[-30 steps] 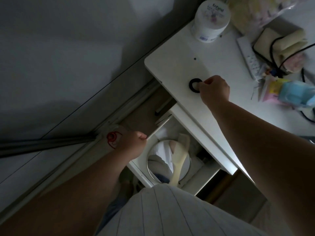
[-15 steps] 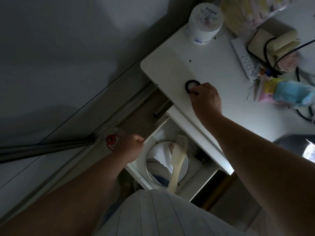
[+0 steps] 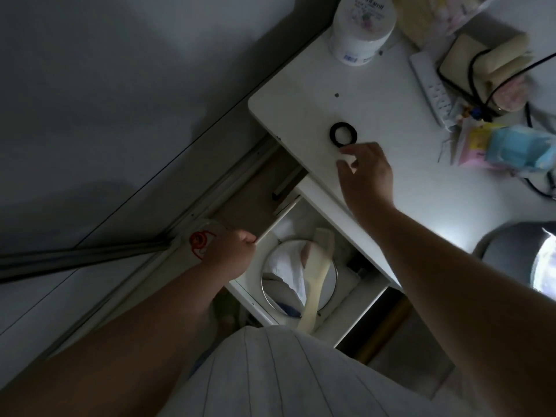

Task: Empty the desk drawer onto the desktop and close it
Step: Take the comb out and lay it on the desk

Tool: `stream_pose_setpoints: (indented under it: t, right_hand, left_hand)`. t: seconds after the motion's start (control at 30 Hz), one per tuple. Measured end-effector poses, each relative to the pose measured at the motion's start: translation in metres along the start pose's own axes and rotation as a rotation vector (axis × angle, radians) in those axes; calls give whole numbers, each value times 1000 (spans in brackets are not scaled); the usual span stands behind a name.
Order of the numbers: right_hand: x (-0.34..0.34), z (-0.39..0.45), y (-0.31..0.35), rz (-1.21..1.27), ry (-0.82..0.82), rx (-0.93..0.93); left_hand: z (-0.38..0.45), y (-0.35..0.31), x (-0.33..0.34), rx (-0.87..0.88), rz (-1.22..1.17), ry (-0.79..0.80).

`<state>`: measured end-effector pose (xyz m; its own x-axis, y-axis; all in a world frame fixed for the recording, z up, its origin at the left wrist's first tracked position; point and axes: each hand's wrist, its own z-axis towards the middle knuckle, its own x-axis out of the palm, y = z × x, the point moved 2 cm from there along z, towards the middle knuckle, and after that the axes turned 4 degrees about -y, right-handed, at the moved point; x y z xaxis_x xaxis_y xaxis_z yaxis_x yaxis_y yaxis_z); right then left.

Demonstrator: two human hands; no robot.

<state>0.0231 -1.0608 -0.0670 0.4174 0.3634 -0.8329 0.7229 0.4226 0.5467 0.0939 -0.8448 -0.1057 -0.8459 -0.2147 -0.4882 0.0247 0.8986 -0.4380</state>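
Note:
A black hair tie (image 3: pixel 343 134) lies alone on the white desktop (image 3: pixel 301 94) near its front edge. My right hand (image 3: pixel 365 173) hovers just below it with fingers apart, not touching it. The white drawer (image 3: pixel 246 291) stands pulled out under the desk. Inside lie a round mirror (image 3: pixel 282 275) and a cream comb (image 3: pixel 316 278) across it. My left hand (image 3: pixel 233 249) grips the drawer's left edge.
A white tub (image 3: pixel 362 28), a remote (image 3: pixel 430 85), a cream cushion with a black cable (image 3: pixel 487 61), and pink and blue packets (image 3: pixel 511 149) crowd the desk's back and right. A grey wall and a floor rail run at left. A red string (image 3: pixel 198 240) lies by my left hand.
My right hand set the black hair tie on the desktop, let go and drew back toward me. The left hand stayed on the drawer edge.

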Motion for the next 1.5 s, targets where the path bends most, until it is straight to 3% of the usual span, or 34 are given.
stream_pose_setpoints:
  t: [0.13,0.4,0.6,0.8,0.97,1.2,1.5]
  right_hand:
    - [-2,-60,-16,72,20,122]
    - [27,-160,-51,27,231,467]
    - [59,-184,-65,75,322,716]
    - [72,-185,-67,88,283,845]
    - [73,-181,-64,86,294,863]
    - [60,-182,-53,99,351,734]
    - [16,-165,-25,308,237,609]
  left_hand:
    - [-1,2,1,17,44,22]
    - [8,9,5,-40,-16,4]
    - [12,12,7,17,25,-15]
    - [13,13,6,64,53,-21]
    - [11,11,5,74,67,-12]
    - [6,4,-1,59,74,38]
    - [1,-8,-7,30,111,105]
